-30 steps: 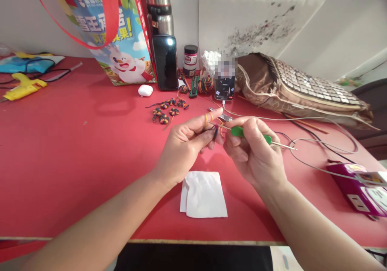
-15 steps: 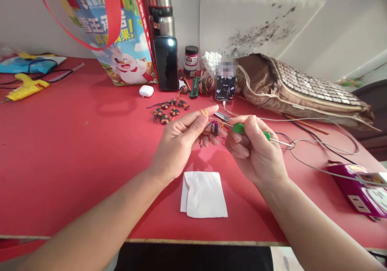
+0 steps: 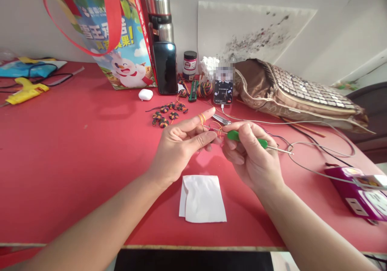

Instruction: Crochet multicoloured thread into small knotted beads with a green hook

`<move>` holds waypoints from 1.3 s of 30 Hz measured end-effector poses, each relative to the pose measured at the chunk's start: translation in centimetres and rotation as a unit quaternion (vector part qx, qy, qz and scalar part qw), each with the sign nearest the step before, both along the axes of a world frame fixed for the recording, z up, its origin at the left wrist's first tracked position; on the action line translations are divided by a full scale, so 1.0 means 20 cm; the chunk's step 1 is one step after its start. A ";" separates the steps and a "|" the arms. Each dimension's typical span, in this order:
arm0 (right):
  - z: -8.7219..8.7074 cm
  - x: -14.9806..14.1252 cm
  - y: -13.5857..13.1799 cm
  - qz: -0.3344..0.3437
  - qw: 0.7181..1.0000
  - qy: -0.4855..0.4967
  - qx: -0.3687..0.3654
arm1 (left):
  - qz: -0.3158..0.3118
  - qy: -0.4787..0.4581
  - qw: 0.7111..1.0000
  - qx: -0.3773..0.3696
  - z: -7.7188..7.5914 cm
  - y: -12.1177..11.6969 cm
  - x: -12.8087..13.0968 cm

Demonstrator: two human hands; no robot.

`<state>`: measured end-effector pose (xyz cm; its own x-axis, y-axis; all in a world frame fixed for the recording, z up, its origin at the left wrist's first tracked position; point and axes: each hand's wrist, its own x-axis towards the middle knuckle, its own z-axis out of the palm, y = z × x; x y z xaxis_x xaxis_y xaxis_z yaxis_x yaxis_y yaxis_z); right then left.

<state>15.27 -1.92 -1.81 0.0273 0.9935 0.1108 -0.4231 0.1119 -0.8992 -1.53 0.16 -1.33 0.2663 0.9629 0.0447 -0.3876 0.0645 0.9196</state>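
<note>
Orange yarn (image 3: 202,118) is wound around the raised index finger of my left hand (image 3: 184,144). Between that hand's thumb and other fingers is a small dark and magenta piece of crochet (image 3: 211,129), mostly hidden by the thumb. My right hand (image 3: 254,152) is closed around the green handle of a crochet hook (image 3: 234,135). One thin metal end of the hook reaches to the yarn at my left fingertips; the other end sticks out to the right. Just beyond the fingers lies a nail clipper (image 3: 221,120).
Several crocheted rounds (image 3: 163,122) lie behind my left hand, near a white earbud case (image 3: 145,94). A dark phone (image 3: 165,67), a lit phone (image 3: 223,89) and a yarn ball (image 3: 204,89) stand farther back. A folded tissue (image 3: 204,198) lies in front; a charging cable (image 3: 320,123) runs right.
My left thumb lifted to the index finger, baring the crochet piece, then came back down over it. The hook stays in my right hand. The whole view has shifted slightly.
</note>
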 end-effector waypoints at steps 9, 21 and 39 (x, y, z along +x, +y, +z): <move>-0.02 -0.03 -0.02 -0.008 1.000 -0.019 0.017 | 0.001 -0.030 0.999 -0.030 0.01 -0.01 0.02; -0.06 -0.04 -0.04 -0.075 0.993 -0.075 0.050 | 0.042 0.011 0.999 0.000 -0.01 -0.03 0.03; -0.13 -0.05 -0.09 -0.147 0.929 -0.257 0.223 | -0.008 -0.082 0.994 -0.065 0.00 -0.04 0.06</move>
